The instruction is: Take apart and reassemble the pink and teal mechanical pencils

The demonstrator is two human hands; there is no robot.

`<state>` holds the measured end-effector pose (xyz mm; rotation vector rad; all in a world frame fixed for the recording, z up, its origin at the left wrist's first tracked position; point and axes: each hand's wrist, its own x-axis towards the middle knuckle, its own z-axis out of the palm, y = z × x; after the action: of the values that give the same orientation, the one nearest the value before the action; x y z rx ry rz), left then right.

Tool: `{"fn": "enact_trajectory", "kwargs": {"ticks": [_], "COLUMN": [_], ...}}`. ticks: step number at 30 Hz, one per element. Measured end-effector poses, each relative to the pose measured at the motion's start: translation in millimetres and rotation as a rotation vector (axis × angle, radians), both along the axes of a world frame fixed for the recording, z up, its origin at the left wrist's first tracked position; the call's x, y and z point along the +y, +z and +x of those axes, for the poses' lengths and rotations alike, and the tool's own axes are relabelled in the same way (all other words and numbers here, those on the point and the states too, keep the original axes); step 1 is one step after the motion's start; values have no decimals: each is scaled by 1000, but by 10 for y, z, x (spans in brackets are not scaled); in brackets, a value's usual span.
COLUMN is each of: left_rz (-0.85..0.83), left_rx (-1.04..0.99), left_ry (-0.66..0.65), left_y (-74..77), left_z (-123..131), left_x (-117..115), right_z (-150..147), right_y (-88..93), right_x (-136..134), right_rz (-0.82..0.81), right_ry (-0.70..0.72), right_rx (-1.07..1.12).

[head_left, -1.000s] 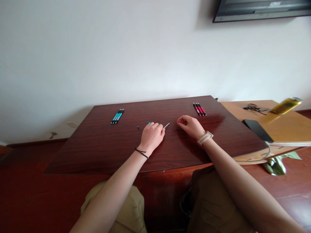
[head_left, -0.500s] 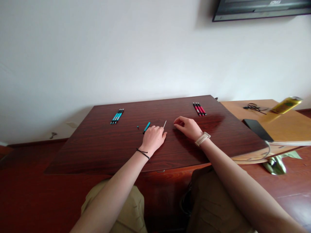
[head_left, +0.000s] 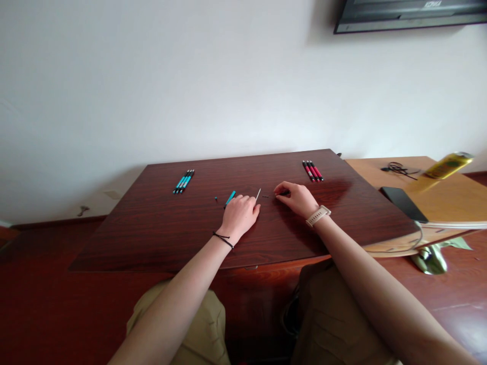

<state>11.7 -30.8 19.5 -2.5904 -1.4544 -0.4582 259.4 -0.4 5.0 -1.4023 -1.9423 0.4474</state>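
My left hand (head_left: 240, 215) is palm down on the dark wooden table (head_left: 160, 243), its fingers curled and closed. A thin white pen refill (head_left: 258, 193) sticks out past its index finger. Beside the knuckles lies a turquoise pen barrel (head_left: 230, 197), partly covered by the hand. Farther left is a tiny turquoise pen piece (head_left: 215, 198). Between my hands lies a small thin spring (head_left: 265, 196). My right hand (head_left: 296, 196) is closed in a pinch just right of the spring, around a small black pen part (head_left: 283, 192) mostly hidden by the fingers.
Several turquoise pens (head_left: 183, 181) lie in a row at the back left, and several red pens (head_left: 312, 171) at the back right. On the lighter side table (head_left: 460, 197) are a black box (head_left: 403, 204), a coiled cable (head_left: 397, 168) and a yellow can (head_left: 448, 165).
The spring now shows on the table between my hands. A black part is now visible in my right hand, which has shifted slightly. My left hand has hardly moved.
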Motion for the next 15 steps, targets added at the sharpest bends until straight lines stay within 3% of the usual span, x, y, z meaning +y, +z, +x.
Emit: {"fn": "enact_trajectory", "kwargs": {"ticks": [15], "left_rz": [45], "left_rx": [-30], "left_ry": [22], "left_y": [16], "left_z": [24], "left_x": [17], "right_z": [-143], "right_y": [-1], "right_x": [14], "right_rz": [67], "right_ry": [33], "right_rx": [-110]}}
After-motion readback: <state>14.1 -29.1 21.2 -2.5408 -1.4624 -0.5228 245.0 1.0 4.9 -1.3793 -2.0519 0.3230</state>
